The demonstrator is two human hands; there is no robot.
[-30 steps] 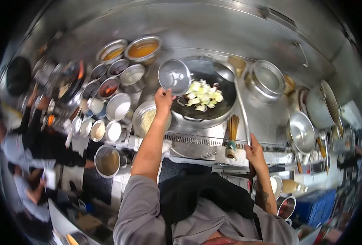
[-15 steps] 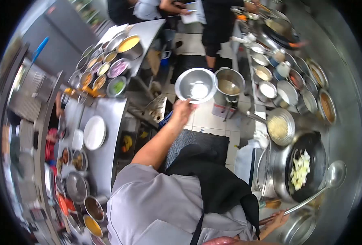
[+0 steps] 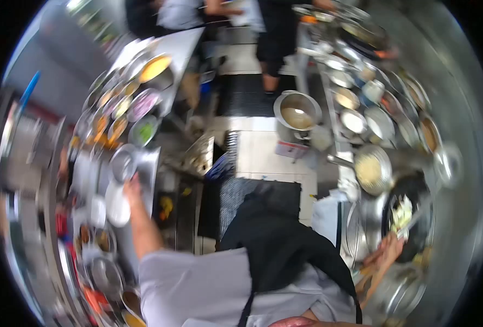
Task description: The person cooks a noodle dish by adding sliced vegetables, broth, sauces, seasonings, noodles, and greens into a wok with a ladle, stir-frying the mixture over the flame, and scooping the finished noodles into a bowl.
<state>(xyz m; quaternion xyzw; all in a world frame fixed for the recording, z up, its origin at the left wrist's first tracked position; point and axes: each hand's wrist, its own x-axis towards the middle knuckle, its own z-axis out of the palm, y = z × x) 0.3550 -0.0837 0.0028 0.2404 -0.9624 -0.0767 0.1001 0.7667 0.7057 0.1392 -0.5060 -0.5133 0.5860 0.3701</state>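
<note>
My left hand (image 3: 133,188) is closed on the rim of a metal bowl (image 3: 124,163), which hangs over the left counter just above a white plate (image 3: 118,206). On the right, my right hand (image 3: 389,248) grips the handle of a long ladle (image 3: 447,164), blurred by motion. Beneath the ladle's handle is a black wok (image 3: 416,245) holding pale chopped vegetables (image 3: 401,212). A strainer bowl of shredded pale food (image 3: 369,169) sits beside the wok.
A large pot (image 3: 297,111) stands ahead by the right counter. Bowls of ingredients line both sides, including an orange one (image 3: 155,68). A co-worker in dark clothes (image 3: 277,41) stands beyond the pot. A black mat (image 3: 241,201) lies on the floor.
The view has swung from the stove toward the left counter. My left hand has carried the bowl from beside the wok to the left counter. My right hand still holds the ladle.
</note>
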